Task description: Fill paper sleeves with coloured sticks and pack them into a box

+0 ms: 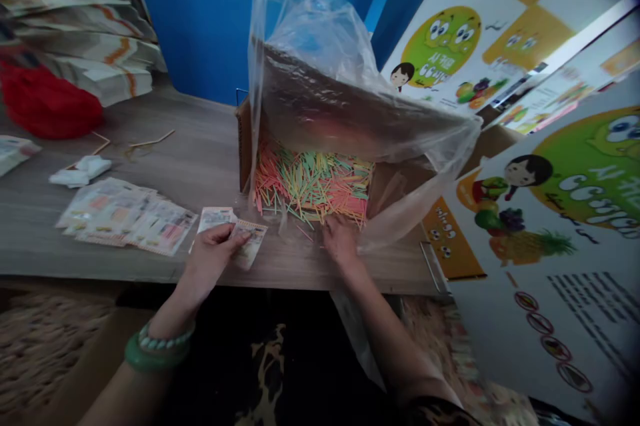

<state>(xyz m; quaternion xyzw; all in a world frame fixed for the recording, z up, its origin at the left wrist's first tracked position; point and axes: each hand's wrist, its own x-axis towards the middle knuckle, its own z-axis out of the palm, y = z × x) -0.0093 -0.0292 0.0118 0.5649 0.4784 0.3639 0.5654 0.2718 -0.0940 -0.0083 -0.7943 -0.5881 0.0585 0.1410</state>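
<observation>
Head view: a spread of thin coloured sticks [320,176], in pink, green and yellow, is seen at the centre of the frame, inside a cardboard box [244,146] lined with a clear plastic sheet [320,19]. The sticks are lodged directly up-frame from the right hand [341,239] and up and to the right of the left hand [213,253], so the right hand is clearly the nearer. Its fingers are bent at the near edge of the spread; whether any stick is pinched between them cannot be told. No single long axis is shared by the sticks: they are crossed at many angles, while the spread as a whole is stretched wider across the frame than up it. By the left hand, lower left of centre, a small printed packet [253,239] is pinched between thumb and fingers, slanted, well apart from the sticks. Another printed packet [216,216] is seen just behind that hand; whether it is gripped too cannot be told. Further left, overlapping filled packets [117,213] are laid in a row on the table [195,146], with a crumpled white tissue [83,171] just above them.
</observation>
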